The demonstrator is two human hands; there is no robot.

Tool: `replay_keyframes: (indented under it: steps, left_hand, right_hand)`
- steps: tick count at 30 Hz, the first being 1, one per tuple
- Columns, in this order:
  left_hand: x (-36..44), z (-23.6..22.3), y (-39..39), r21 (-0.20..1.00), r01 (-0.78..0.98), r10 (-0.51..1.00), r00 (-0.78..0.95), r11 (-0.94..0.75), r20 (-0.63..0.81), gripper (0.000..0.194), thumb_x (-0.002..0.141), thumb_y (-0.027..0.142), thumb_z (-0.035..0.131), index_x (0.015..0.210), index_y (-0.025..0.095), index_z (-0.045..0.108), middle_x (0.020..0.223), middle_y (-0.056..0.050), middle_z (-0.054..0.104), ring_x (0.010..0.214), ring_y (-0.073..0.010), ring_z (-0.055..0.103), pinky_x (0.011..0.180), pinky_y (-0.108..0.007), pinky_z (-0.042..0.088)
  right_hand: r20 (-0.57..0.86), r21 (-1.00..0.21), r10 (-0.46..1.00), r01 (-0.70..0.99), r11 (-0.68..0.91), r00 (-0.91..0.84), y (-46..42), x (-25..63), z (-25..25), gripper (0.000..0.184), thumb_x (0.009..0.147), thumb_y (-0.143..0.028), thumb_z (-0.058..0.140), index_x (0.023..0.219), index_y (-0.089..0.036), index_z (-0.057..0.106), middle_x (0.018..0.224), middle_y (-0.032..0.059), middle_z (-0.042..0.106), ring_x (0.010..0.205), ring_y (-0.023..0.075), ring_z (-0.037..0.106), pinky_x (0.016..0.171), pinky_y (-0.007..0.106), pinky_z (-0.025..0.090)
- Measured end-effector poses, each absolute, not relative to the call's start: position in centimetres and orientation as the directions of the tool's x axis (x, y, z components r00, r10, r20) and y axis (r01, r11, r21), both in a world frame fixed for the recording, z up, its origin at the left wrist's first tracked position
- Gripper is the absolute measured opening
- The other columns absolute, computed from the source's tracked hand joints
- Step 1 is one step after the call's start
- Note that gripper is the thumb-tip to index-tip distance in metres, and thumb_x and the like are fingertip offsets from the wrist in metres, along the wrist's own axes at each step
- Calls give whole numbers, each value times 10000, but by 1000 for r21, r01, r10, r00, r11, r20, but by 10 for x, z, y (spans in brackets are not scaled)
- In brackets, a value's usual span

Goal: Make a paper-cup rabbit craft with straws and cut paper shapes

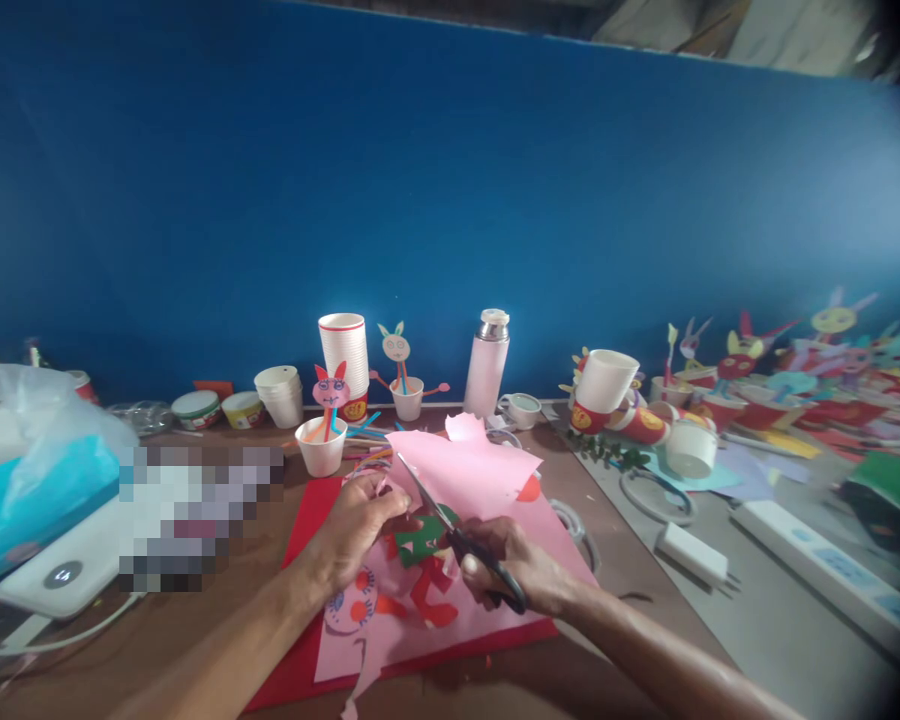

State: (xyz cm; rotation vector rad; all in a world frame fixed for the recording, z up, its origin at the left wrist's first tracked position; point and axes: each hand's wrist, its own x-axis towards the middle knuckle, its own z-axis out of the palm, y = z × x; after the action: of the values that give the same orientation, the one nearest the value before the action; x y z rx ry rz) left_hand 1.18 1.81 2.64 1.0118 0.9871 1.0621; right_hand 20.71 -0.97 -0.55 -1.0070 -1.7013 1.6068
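Observation:
My right hand [514,572] grips black-handled scissors [450,527], blades open and pointing up-left over a pink paper sheet [480,475]. My left hand [356,525] is closed, pinching a small pink paper piece beside the blades. Between the hands lies a green paper shape [420,542] with red cut-outs [431,598] below it. A pink paper face [351,600] lies under my left wrist. All rest on pink paper over a red sheet [307,520] on the brown table.
White paper cups [343,355], cup figures [322,435], a white flask [487,365] and small tubs [196,408] line the blue wall. Many finished paper-cup animals [750,385] crowd the right. A power strip [817,565] and charger [694,552] lie right; a tissue pack [37,480] left.

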Motion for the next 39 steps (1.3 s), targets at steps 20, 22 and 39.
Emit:
replay_keyframes:
  steps: [20,22,39]
  left_hand:
    - [-2,27,23,994,-53,900,432,97,-65,116,673,140,531,706,137,642,757,-66,685,739,-202,628,704,-329,471]
    - [-3,29,23,995,-36,885,462,89,-62,113,664,117,522,668,133,634,752,-73,686,732,-198,627,702,-318,465]
    - [-12,62,14,990,123,880,459,74,-123,59,646,169,572,627,127,609,649,-53,659,642,-177,608,614,-280,447]
  right_hand:
    - [-151,-979,881,193,-69,-448,-13,206,6,176,660,-345,603,729,-184,627,486,-34,528,376,75,443,347,175,313]
    - [-157,-973,888,221,-65,-433,-14,204,9,152,642,-326,620,618,-177,597,470,-28,527,382,78,444,347,178,314]
    - [135,-990,817,-46,132,-561,-10,211,19,399,662,-351,667,990,-189,506,771,8,521,695,125,489,620,250,423]
